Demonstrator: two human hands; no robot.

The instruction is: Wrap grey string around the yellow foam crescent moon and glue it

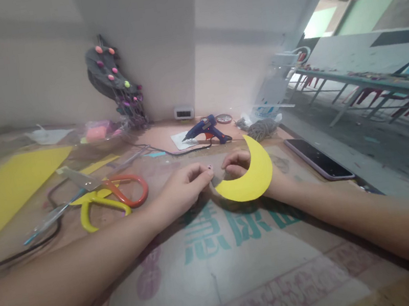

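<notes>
A yellow crescent moon cutout (pixel 260 172) stands upright over the table, its hollow side turned to the left. Behind it is my right hand (pixel 237 162), fingers curled and closed on the cutout, with part of the palm hidden by it. Close to the crescent's lower tip, my left hand (pixel 195 179) is pinched, thumb against forefinger. A tiny dark and pinkish bit shows at those fingertips, too small to name. Beyond both hands a blue glue gun (pixel 206 128) rests with its nozzle over a small white sheet (pixel 183 141).
Scissors with red and yellow handles (pixel 132 187) lie left, near yellow sheet material (pixel 12 188). A phone (pixel 319 158) lies right. Grey yarn (pixel 261 129), a small digital clock (pixel 184 112) and a grey crescent decoration with pompoms (pixel 104 70) are at the back.
</notes>
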